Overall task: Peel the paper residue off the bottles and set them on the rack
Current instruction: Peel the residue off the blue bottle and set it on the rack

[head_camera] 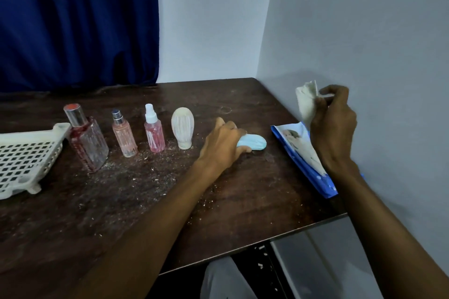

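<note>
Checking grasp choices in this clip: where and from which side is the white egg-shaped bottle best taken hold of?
Probably grip the white bottle round its wide ribbed body, not the narrow cap it stands on; it looks easy to tip. Come from above or from its right, where there is a gap before the left hand; the spray bottle stands close on its left.

Left hand grips blue bottle — right hand, raised, pinches wipe.

Four streaked bottles stand upright beside white rack; blue bottle lies flat.
</note>
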